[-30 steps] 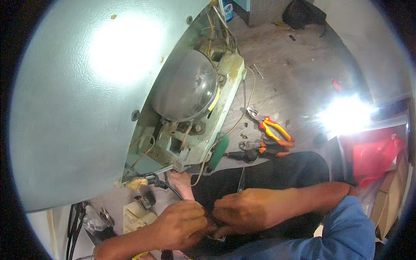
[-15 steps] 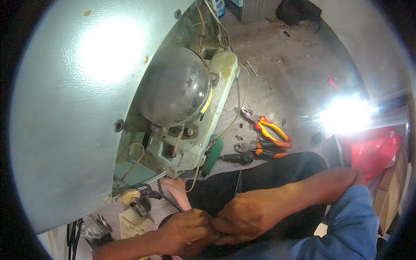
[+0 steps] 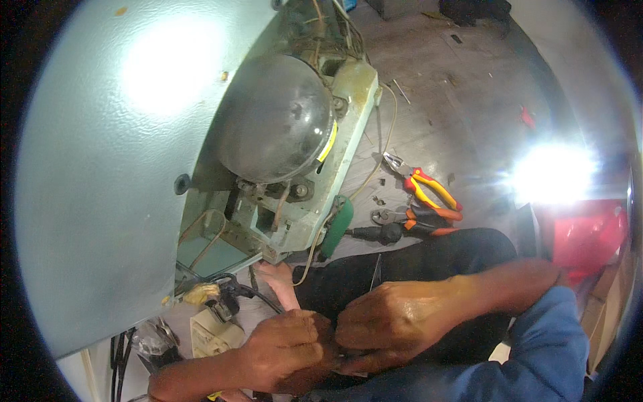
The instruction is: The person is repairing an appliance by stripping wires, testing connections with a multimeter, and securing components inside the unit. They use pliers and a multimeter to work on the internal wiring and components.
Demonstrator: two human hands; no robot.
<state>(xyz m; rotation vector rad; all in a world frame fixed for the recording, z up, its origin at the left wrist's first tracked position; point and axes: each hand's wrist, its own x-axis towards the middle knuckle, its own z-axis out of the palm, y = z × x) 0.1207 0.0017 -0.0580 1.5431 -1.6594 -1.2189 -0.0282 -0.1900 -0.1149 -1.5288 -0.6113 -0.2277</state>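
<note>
My left hand and my right hand meet knuckle to knuckle above my lap, both with curled fingers. Whatever they grip between them is hidden behind the fingers. A black cable runs from the appliance's lower corner toward my left hand and disappears behind it. Just above my right hand, a thin dark strip lies against my black trouser leg; its kind is unclear. Ahead stands a dome-shaped black compressor on a pale green metal base, inside the open bottom of a fridge-like appliance.
The appliance's large pale panel fills the left. On the floor lie red-yellow pliers, orange-black cutters and a black-handled tool. A green flat piece leans by the base. A bright lamp shines at right, above a red bag.
My view has shifted slightly, moving the surroundings a little right and up. My hands have drawn slightly apart and their backs now show more, still closed and close together.
</note>
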